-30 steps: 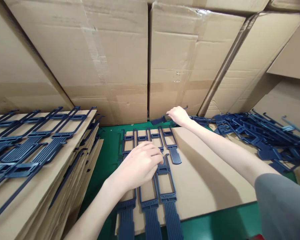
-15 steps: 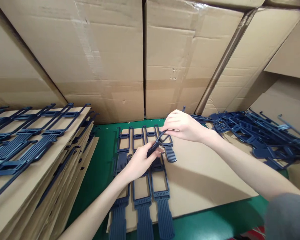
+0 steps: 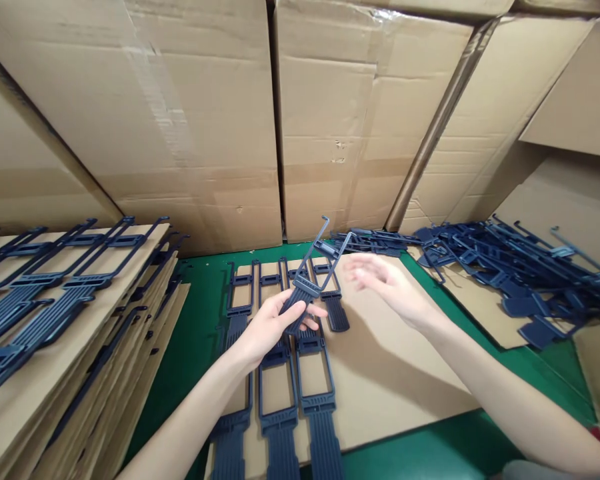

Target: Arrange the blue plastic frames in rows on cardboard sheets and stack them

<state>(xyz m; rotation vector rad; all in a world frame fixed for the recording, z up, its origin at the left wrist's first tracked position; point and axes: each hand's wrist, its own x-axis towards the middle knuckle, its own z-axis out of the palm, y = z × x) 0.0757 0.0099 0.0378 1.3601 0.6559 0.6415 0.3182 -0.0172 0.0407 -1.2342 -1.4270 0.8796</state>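
My left hand (image 3: pixel 275 320) grips a dark blue plastic frame part (image 3: pixel 307 287) by its ribbed end, thumb on top. The part's open frame tilts up and away, with two hooked prongs at its far end. My right hand (image 3: pixel 380 283) is just right of those prongs, apart from the part, fingers loosely spread and a little blurred. Below both hands lies a cardboard sheet (image 3: pixel 400 387) with rows of similar frame parts (image 3: pixel 316 373) laid side by side on its left half.
At left, stacked cardboard sheets (image 3: pixel 130 373) carry more blue parts. A heap of loose parts (image 3: pixel 545 267) lies at right, with a smaller pile (image 3: pixel 375 241) at the back. Large cardboard boxes (image 3: pixel 205 133) line the rear of the green table (image 3: pixel 410 443).
My right hand has let go of the part's far end and moved right and down. My left hand has turned the held part so that its frame shows. The view has shifted slightly.
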